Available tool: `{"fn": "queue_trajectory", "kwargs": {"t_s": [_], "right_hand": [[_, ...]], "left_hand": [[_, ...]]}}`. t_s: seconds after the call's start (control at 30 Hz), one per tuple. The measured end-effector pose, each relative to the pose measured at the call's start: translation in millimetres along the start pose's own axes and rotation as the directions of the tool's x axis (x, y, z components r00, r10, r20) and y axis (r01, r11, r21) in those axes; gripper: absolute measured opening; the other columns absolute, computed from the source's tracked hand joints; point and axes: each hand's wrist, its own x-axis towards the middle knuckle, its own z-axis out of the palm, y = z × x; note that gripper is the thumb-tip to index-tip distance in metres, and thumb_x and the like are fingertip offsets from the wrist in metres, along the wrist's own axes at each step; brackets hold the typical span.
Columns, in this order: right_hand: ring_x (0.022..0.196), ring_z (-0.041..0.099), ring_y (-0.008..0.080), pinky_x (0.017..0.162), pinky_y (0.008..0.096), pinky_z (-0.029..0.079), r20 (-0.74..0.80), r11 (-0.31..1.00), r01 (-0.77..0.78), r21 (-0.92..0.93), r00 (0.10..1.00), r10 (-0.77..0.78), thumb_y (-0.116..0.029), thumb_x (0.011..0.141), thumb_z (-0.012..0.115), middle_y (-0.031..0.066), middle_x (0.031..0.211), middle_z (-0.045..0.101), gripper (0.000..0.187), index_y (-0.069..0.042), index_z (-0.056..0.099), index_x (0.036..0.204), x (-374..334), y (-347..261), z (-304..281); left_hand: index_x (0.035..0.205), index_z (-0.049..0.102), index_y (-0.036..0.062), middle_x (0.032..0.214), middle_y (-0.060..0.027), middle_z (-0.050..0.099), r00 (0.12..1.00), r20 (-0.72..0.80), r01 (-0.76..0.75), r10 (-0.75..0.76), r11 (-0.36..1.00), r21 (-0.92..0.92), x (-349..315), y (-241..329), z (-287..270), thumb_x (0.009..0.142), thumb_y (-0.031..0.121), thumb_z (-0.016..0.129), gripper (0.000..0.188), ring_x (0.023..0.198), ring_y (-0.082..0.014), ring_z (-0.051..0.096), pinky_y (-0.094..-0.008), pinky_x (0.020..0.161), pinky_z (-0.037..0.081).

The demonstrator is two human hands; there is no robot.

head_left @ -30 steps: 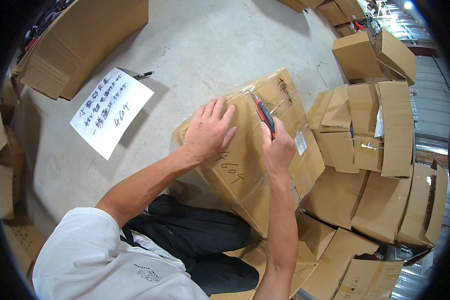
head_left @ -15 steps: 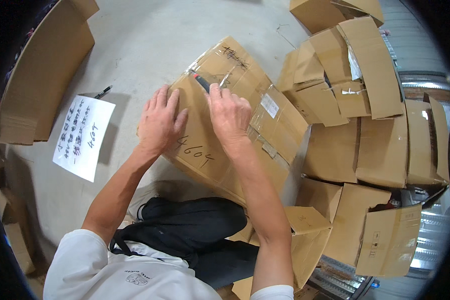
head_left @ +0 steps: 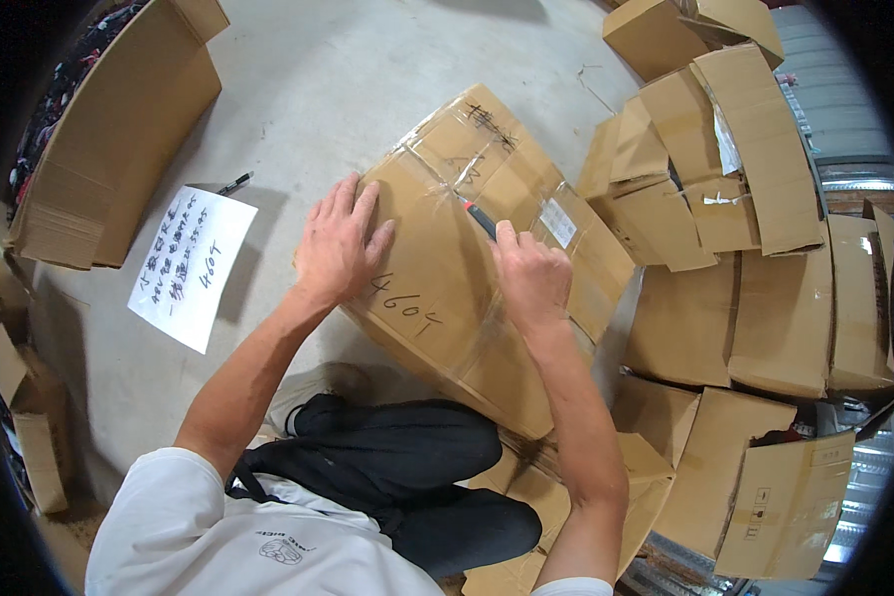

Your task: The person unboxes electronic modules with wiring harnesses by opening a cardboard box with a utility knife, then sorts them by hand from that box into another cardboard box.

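A taped cardboard box (head_left: 437, 268) lies tilted in front of my knees, with dark handwriting on its top and clear tape along its seams. My left hand (head_left: 342, 243) presses on the box's left part, fingers extended. My right hand (head_left: 532, 276) is closed around a dark utility knife (head_left: 480, 218) with a red front end. Its tip points up and left and meets the box top near the taped middle seam. A white label (head_left: 557, 223) is stuck on the box, just beyond my right hand. How deep the blade goes cannot be seen.
A handwritten white sheet (head_left: 195, 266) and a black pen (head_left: 235, 184) lie on the grey floor at left. Behind them stands a tall open carton (head_left: 129, 139) with dark contents. Several opened cartons (head_left: 780, 308) crowd the right side, beside ridged metal.
My right hand has drawn the knife to the right and nearer me across the box top. My left hand stays on the same part of the box. The whole view has shifted slightly.
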Motion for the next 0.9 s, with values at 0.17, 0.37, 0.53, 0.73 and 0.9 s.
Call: {"fn": "queue_trajectory", "kwargs": {"t_s": [0.17,0.37,0.53,0.73,0.9], "right_hand": [[0.058,0.063,0.0226,0.053,0.0365,0.047,-0.016,1.0,0.0,-0.011,1.0,0.0,-0.03,0.087,0.073,0.0046,0.069,0.061,0.024,-0.012,0.063,0.099,-26,22,-8],[0.059,0.062,0.0228,0.053,0.0371,0.046,0.1,0.998,-0.031,-0.051,0.994,0.036,-0.029,0.087,0.073,0.0049,0.071,0.062,0.023,-0.012,0.063,0.097,-85,62,-24],[0.059,0.061,0.0246,0.054,0.038,0.046,0.179,0.994,-0.049,-0.101,0.982,0.067,-0.025,0.087,0.073,0.0059,0.072,0.062,0.022,-0.01,0.063,0.099,-150,108,-37],[0.062,0.063,0.0269,0.054,0.0376,0.048,0.067,0.98,-0.187,0.07,0.981,0.182,-0.022,0.087,0.072,0.0071,0.073,0.062,0.018,-0.01,0.062,0.096,-168,111,-50],[0.066,0.066,0.0265,0.056,0.0387,0.052,-0.025,0.981,-0.119,0.156,0.992,0.124,-0.019,0.085,0.073,0.0083,0.076,0.063,0.02,-0.011,0.063,0.101,-96,38,-29]], "left_hand": [[0.139,0.052,0.0039,0.145,-0.0218,0.049,1.0,0.023,0.021,-0.021,1.0,-0.014,2,3,-1,0.094,0.037,0.063,0.057,0.134,-0.0367,0.046,-0.0474,0.11,0.037],[0.14,0.052,0.0068,0.147,-0.0188,0.048,1.0,0.009,0.008,-0.008,1.0,0.028,2,2,0,0.094,0.036,0.063,0.056,0.131,-0.0361,0.05,-0.0459,0.11,0.039],[0.141,0.051,0.0071,0.148,-0.019,0.047,1.0,0.008,0.008,-0.008,0.999,0.036,3,3,3,0.095,0.035,0.062,0.055,0.131,-0.0369,0.05,-0.0454,0.11,0.04],[0.142,0.05,0.0074,0.149,-0.0186,0.047,0.999,0.016,0.03,-0.032,0.993,0.118,1,7,-1,0.097,0.038,0.059,0.055,0.132,-0.0375,0.049,-0.046,0.11,0.039],[0.143,0.05,0.0071,0.15,-0.0184,0.046,0.999,0.019,0.024,-0.027,0.992,0.128,1,9,4,0.098,0.039,0.058,0.056,0.134,-0.0375,0.048,-0.0455,0.112,0.038]]}}
